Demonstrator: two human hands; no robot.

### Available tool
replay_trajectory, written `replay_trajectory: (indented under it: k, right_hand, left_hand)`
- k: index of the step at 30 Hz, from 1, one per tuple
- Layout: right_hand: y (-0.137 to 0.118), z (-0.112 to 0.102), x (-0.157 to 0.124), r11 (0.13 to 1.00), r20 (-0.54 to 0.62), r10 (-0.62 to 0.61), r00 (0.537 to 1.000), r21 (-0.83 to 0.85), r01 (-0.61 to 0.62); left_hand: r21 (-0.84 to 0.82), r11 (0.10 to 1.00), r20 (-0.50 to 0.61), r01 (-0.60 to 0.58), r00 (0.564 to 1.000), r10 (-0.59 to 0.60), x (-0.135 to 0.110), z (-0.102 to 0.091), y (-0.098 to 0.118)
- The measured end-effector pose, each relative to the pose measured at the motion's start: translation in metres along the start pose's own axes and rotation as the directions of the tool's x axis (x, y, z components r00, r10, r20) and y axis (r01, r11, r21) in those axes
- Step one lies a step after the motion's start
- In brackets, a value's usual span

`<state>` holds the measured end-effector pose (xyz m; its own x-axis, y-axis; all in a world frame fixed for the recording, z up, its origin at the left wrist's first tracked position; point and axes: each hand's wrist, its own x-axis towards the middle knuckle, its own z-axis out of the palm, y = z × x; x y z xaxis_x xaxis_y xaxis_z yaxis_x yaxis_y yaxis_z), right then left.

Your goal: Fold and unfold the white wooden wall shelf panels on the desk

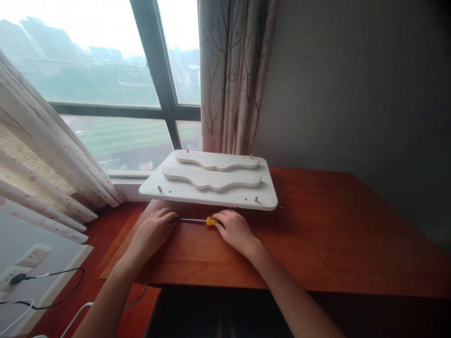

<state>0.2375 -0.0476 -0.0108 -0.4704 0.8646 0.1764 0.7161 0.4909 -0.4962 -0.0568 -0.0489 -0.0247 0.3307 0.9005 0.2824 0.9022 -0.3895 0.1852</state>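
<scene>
Screwdriver (pixel 195 220) stretches sideways between the left hand (pixel 157 227) and right hand (pixel 235 230).

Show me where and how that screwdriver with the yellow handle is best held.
Probably by its yellow handle, coming from the person's right: the screwdriver runs crosswise, with that end in the right hand. The handle is thicker than the slim metal shaft, so it should give a firmer grip. The left hand is at the opposite end.

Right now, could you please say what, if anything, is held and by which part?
A screwdriver: the right hand has its yellow handle; the left hand is at its other end, that hold unclear.
</scene>
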Motion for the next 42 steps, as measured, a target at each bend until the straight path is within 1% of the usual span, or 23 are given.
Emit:
replay_trajectory:
  k: [10,20,29,32,35,37,39,40,42]
  right_hand:
    - [-0.001,0.000,0.006,0.999,0.015,0.033,0.999,-0.028,-0.033]
    - [0.001,0.000,0.003,1.000,-0.003,0.008,1.000,-0.029,-0.008]
    - [0.004,0.005,0.005,1.000,-0.025,0.001,1.000,-0.028,-0.002]
    - [0.003,0.004,0.005,1.000,-0.036,0.002,0.999,-0.025,-0.002]
    - [0.001,0.001,-0.001,1.000,-0.057,-0.015,0.998,-0.016,0.014]
    - [0.000,-0.003,-0.010,0.998,-0.106,-0.063,0.992,-0.003,0.063]
    - [0.001,-0.008,-0.023,0.994,-0.202,-0.107,0.974,0.007,0.111]
    - [0.002,-0.011,-0.031,0.993,-0.259,-0.111,0.959,0.016,0.119]
    - [0.004,-0.016,-0.047,0.991,-0.355,-0.072,0.932,0.082,0.108]
  left_hand:
    - [-0.009,1.000,0.004,0.018,1.000,-0.018,0.007,0.003,-0.008]
    - [-0.016,1.000,-0.009,0.024,1.000,-0.024,0.009,0.002,-0.007]
    - [-0.019,0.999,-0.002,0.027,1.000,-0.027,0.013,0.002,-0.007]
    - [-0.014,1.000,-0.003,0.023,1.000,-0.023,0.014,0.002,-0.009]
    - [-0.016,1.000,-0.025,0.019,0.999,-0.019,0.011,-0.001,-0.008]
    - [-0.037,0.999,-0.077,0.027,0.997,-0.030,0.007,-0.003,-0.002]
    - [-0.096,0.995,-0.154,0.042,0.986,-0.057,0.003,-0.006,0.011]
    - [-0.145,0.988,-0.193,0.045,0.978,-0.073,0.001,-0.006,0.022]
    - [-0.284,0.959,-0.223,0.010,0.972,-0.076,-0.003,-0.005,0.050]
